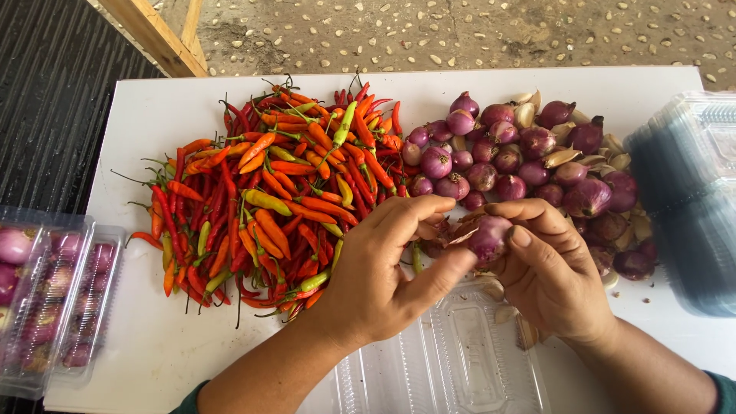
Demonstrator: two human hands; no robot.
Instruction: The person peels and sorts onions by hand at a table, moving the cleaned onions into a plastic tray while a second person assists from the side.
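My left hand (383, 268) and my right hand (548, 264) meet over the middle of the white table (153, 345) and together hold one purple shallot (489, 236). Its papery skin sticks out to the left between my left thumb and fingers. Just behind the hands lies a heap of purple shallots and pale garlic cloves (529, 161). A big pile of red, orange and green chillies (276, 192) lies to the left of the hands. Below the hands an open clear plastic clamshell box (452, 360) lies on the table.
Clear plastic boxes filled with shallots (54, 299) sit at the table's left edge. A stack of empty clear boxes (686, 199) stands at the right edge. Beyond the table are pebbled ground (460, 31), a wooden beam (153, 34) and a dark ribbed mat (54, 100).
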